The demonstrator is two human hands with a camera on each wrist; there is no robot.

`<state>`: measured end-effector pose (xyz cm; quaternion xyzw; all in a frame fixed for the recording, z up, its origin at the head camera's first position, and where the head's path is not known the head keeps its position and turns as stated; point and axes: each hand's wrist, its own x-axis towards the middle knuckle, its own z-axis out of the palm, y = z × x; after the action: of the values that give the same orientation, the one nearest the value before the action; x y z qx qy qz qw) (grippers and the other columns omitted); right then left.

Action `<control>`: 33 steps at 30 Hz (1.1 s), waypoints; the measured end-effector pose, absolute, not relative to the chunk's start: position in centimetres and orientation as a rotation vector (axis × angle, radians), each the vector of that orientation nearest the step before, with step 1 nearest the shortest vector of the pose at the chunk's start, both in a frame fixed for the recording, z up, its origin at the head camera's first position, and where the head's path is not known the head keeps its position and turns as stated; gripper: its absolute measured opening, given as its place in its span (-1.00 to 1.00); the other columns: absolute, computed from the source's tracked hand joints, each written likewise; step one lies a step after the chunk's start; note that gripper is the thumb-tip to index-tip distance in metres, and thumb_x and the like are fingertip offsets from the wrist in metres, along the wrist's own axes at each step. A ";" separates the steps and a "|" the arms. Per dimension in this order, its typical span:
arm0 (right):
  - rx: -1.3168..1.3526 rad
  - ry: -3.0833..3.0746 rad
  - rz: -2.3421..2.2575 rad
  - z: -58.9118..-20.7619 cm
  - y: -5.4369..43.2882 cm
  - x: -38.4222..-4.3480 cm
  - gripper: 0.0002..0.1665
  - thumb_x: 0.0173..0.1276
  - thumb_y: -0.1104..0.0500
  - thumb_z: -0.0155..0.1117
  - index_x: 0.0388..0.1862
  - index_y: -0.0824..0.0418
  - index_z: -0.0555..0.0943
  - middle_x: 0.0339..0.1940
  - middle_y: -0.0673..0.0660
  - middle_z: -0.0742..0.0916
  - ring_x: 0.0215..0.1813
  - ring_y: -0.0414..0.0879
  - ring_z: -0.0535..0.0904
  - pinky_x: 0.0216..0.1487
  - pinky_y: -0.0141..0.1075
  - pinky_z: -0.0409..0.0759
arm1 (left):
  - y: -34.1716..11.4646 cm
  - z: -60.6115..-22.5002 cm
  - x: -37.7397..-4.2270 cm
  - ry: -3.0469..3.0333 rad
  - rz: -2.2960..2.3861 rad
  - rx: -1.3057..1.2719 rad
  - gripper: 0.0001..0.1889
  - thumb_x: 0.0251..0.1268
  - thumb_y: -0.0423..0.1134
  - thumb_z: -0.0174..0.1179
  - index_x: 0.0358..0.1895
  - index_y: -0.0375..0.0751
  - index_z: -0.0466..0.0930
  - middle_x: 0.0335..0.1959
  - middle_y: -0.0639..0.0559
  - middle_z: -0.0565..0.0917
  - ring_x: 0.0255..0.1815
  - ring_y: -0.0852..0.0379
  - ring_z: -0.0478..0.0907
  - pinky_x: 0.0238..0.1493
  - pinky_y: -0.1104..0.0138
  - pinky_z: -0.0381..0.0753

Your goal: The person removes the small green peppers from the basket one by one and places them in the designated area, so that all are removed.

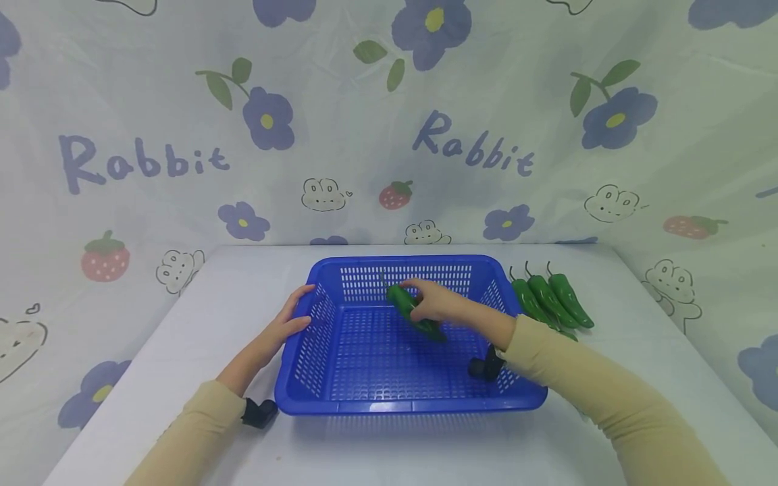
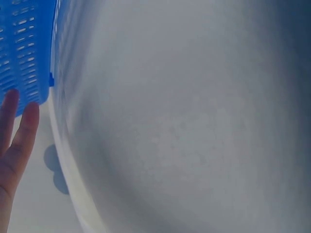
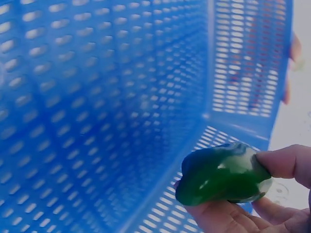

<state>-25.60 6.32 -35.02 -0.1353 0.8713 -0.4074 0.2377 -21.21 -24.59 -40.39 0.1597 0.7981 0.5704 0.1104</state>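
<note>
A blue mesh basket [image 1: 412, 406] stands on the white-covered table. Over its inside, my right hand [image 1: 439, 301] pinches a long green chili pepper [image 1: 402, 301] between thumb and fingers, its stem end pointing to the far left. The right wrist view has the same chili pepper [image 3: 223, 177] end-on, glossy, with the thumb on one side and fingers beneath. My left hand [image 1: 284, 325] rests at the basket's left rim. In the left wrist view its straight fingers [image 2: 24, 128] lie against the blue mesh wall.
Several green chili peppers [image 1: 550, 297] lie side by side on the table right of the basket, partly behind the right forearm. A patterned cloth [image 1: 358, 135] hangs behind the table. Black wrist devices [image 1: 259, 413] sit below both wrists.
</note>
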 end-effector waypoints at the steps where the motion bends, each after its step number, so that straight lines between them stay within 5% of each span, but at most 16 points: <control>1: -0.358 2.367 -1.148 -34.8 6.4 -25.6 -0.14 0.01 0.43 0.22 0.34 0.07 0.26 0.00 0.28 0.57 -0.06 0.10 0.56 -0.29 -0.15 0.63 | -24.6 -40.4 -21.2 2.346 1.676 0.468 -0.32 0.28 -0.15 -0.17 0.41 -0.11 -0.25 0.42 -0.35 -0.29 0.37 -0.44 -0.19 0.19 -0.36 -0.11; 11: -0.382 2.220 -1.358 -32.7 8.7 -25.5 -0.15 0.12 0.41 0.15 0.40 0.09 0.15 0.12 0.37 0.49 0.03 0.20 0.52 -0.19 -0.02 0.62 | -24.6 -40.4 -21.3 2.347 1.676 0.464 -0.30 0.27 -0.15 -0.15 0.41 -0.11 -0.25 0.42 -0.35 -0.28 0.38 -0.43 -0.21 0.21 -0.36 -0.16; 33: -0.424 2.195 -1.626 -28.7 16.2 -23.2 -0.12 0.18 0.29 0.16 0.44 0.08 0.03 0.28 0.39 0.37 0.08 0.17 0.51 -0.17 -0.16 0.58 | -24.7 -40.7 -21.5 2.362 1.660 0.454 -0.30 0.26 -0.14 -0.16 0.42 -0.10 -0.25 0.42 -0.35 -0.28 0.37 -0.44 -0.19 0.20 -0.36 -0.12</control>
<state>-23.25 16.18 -28.67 -0.1507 0.7800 -0.5778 0.1872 -21.49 -24.67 -40.67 0.1545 0.8033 0.5646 0.1094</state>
